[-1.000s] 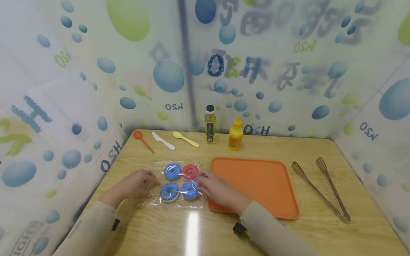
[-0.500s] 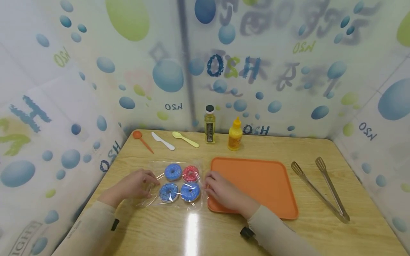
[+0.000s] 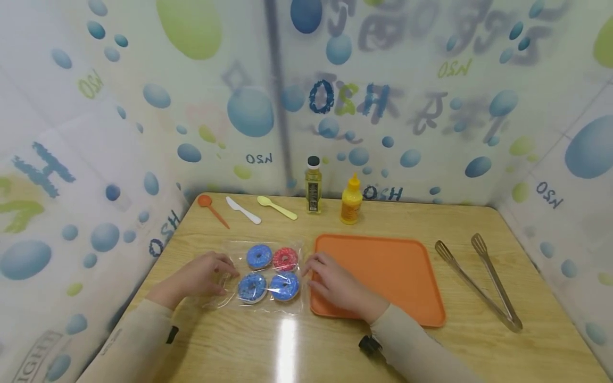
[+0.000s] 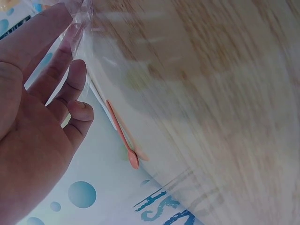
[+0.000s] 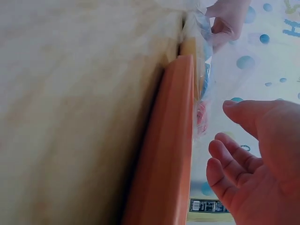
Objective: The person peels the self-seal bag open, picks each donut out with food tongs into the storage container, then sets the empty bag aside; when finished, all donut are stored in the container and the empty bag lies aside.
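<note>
A clear plastic bag (image 3: 233, 305) lies on the table, holding three blue doughnuts (image 3: 259, 256) and one red doughnut (image 3: 285, 259). My left hand (image 3: 207, 274) pinches its left edge; in the left wrist view, crumpled film (image 4: 80, 11) shows at that hand's fingertips. At the bag's right side is my right hand (image 3: 337, 282), over the left part of the orange tray (image 3: 378, 276). The right wrist view shows that hand with thumb and fingers spread and nothing between them.
Along the back lie an orange spoon (image 3: 213, 210), a white knife (image 3: 243, 210) and a pale yellow spoon (image 3: 276, 207). An oil bottle (image 3: 313, 186) and a yellow squeeze bottle (image 3: 351, 201) stand beside them. Metal tongs (image 3: 498, 287) lie spread to the tray's right.
My right hand has let go of the bag's right side and drawn back to the right, its fingers loosening. The bag has settled slightly; my left hand stays at its left edge.
</note>
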Action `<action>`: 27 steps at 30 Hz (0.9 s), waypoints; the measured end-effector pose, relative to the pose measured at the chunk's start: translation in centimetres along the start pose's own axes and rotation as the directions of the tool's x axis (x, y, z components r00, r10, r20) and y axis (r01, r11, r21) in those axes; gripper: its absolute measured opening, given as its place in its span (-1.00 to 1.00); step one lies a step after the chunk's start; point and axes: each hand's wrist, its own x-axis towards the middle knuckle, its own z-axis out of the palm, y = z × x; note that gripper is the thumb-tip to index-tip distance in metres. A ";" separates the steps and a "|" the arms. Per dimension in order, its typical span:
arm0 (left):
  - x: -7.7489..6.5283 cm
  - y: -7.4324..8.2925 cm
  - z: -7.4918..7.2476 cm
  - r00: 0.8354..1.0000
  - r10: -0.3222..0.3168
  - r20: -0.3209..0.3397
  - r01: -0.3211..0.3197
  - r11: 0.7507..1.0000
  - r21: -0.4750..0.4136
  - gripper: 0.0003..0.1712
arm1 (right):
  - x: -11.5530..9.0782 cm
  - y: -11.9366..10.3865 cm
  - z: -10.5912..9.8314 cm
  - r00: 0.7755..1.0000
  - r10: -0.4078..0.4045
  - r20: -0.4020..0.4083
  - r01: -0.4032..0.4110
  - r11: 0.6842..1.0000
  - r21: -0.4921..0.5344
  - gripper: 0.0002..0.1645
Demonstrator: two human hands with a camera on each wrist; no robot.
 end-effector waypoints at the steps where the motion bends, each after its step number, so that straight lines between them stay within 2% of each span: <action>1: 0.0 0.0 0.0 1.000 0.007 -0.001 -0.007 1.000 -0.001 -0.51 | 0.2 0.0 -0.1 1.000 -0.010 -0.002 0.010 1.000 0.007 -0.78; 3: 0.1 0.0 -0.1 1.000 0.019 -0.004 -0.019 1.000 0.001 -0.51 | 0.7 -0.1 -0.2 1.000 -0.025 -0.005 0.025 0.999 0.023 -0.75; 7: 0.1 0.1 -0.3 0.999 0.039 -0.005 -0.039 0.999 -0.001 -0.51 | 1.8 -0.1 -0.2 1.000 -0.003 0.026 0.002 0.999 0.051 -0.75; 15: 0.0 0.4 -0.1 1.000 -0.001 0.012 0.001 1.000 -0.007 -0.52 | 3.2 -0.3 0.1 0.999 -0.003 0.050 0.001 0.999 0.040 -0.68; 22: 0.2 0.4 -0.1 0.999 -0.043 0.028 0.044 0.999 -0.013 -0.50 | 3.7 -0.5 0.3 0.998 -0.062 0.008 0.063 0.997 -0.044 -0.90; 27: 0.5 0.6 -0.3 0.999 -0.027 0.025 0.027 1.000 0.002 -0.50 | 3.4 -0.2 0.4 0.999 -0.038 -0.020 0.037 0.998 -0.059 -0.94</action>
